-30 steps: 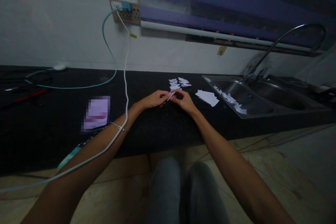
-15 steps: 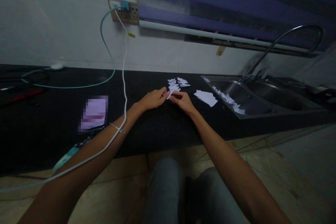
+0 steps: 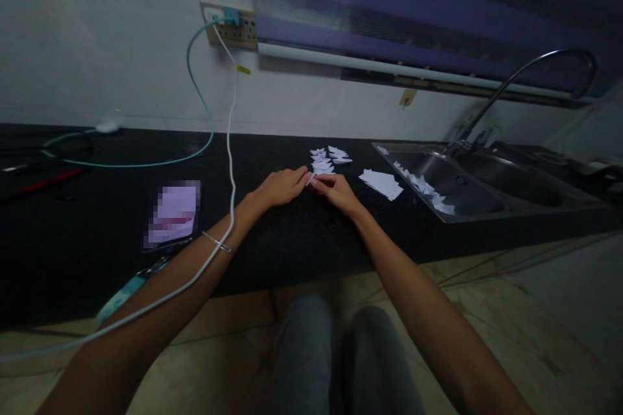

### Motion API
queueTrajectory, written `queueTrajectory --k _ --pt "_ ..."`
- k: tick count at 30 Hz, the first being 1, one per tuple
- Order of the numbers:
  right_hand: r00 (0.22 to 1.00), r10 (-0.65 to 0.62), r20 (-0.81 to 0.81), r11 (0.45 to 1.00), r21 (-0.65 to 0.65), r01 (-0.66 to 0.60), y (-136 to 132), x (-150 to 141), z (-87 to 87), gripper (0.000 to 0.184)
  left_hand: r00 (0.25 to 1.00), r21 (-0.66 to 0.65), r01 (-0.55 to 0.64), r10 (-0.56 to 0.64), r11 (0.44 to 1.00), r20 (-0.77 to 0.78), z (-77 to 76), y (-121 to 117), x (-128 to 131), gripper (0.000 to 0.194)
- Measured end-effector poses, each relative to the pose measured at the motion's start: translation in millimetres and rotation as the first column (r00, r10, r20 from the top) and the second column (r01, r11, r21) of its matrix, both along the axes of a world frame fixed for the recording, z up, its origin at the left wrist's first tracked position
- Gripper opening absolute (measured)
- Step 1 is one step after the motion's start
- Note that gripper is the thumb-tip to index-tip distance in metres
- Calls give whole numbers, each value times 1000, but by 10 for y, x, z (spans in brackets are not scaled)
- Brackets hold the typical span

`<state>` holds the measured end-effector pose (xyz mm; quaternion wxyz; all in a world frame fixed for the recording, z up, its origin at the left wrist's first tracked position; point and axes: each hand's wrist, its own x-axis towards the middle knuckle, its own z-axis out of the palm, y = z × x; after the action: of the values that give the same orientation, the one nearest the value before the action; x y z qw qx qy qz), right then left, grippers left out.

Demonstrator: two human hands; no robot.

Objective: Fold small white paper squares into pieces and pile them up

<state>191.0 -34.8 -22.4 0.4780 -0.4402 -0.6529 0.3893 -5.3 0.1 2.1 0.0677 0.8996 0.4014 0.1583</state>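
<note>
Between my fingertips is a small piece of folded white paper (image 3: 311, 178), seen nearly edge-on. My left hand (image 3: 285, 186) is closed on it from the left, thumb and fingers pinching. From the other side my right hand (image 3: 339, 193) pinches the same paper. Just beyond my fingers, several folded white paper pieces (image 3: 321, 161) with pointed ends lie on the black countertop (image 3: 302, 240). To the right of my right hand rests a loose stack of flat white paper sheets (image 3: 381, 183).
More folded paper pieces (image 3: 426, 188) line the left edge of the metal sink (image 3: 479, 213), under a curved faucet (image 3: 528, 68). A white cable (image 3: 230, 155) drops from the wall outlet (image 3: 233, 32) across my left forearm. A blurred phone-like object (image 3: 172, 214) lies at left.
The paper in my fingers looks narrower now, turned or pressed more edge-on. My hands stay almost in the same place, and my right knee has moved inward.
</note>
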Motion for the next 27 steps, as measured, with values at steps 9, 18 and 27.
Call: queueTrajectory --k 9,18,27 --pt "997 -1 82 1000 24 -1 49 -21 -51 31 996 -78 -4 11 997 83 38 -28 -11 49" --pt "1000 6 20 1000 11 -6 5 -36 4 32 950 -213 109 -39 971 309 -37 65 -39 47" --pt "998 -21 -52 1000 22 22 -11 -26 20 36 837 -379 242 5 893 547 35 76 -79 43"
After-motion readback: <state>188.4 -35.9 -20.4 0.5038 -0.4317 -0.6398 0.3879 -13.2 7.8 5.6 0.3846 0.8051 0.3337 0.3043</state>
